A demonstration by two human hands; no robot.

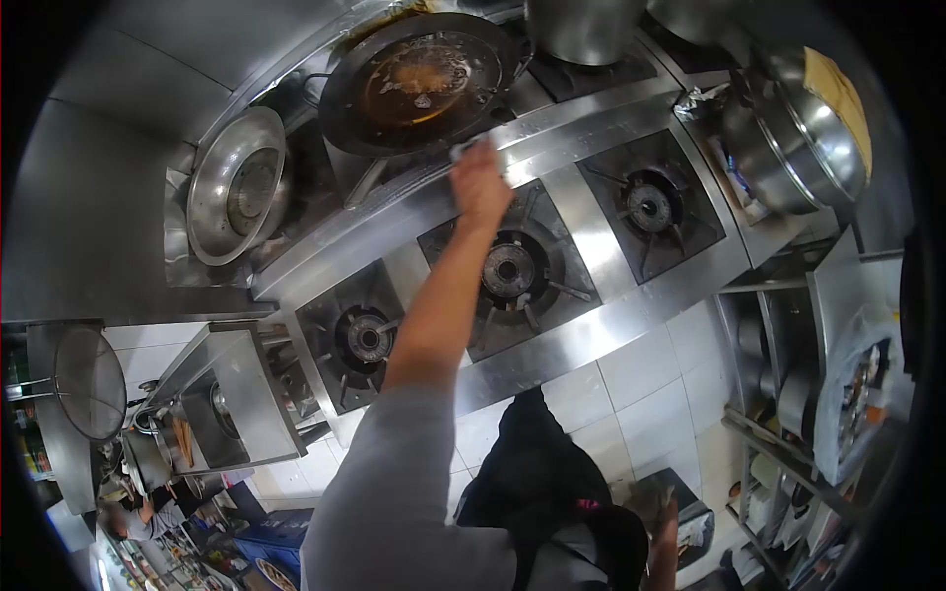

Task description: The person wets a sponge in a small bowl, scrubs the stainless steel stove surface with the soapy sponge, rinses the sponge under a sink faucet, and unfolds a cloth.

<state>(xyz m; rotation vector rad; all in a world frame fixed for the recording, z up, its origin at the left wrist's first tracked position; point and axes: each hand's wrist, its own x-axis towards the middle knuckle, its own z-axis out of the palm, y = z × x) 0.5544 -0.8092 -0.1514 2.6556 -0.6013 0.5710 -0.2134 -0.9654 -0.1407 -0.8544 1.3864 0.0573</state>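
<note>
My left hand [483, 187] is stretched forward over the steel stove [443, 202], closed on a crumpled pale cloth [461, 151] that presses on the raised rear ledge. Just beyond it rests a wide black pan [414, 84] with brown, greasy residue inside. Below my left forearm are the burners, the middle burner [508, 271] being nearest. Low at the right, beside my black apron [537, 453], my right hand [667, 522] is partly visible and closed around a greyish thing [645, 500] whose kind I cannot make out.
A steel bowl [239, 187] leans at the back left. Large pots [586, 30] stand at the back, with another steel pot [788, 138] at the right. A mesh strainer [89, 384] hangs at the left. Shelving [778, 345] lines the right; another person [148, 520] is at lower left.
</note>
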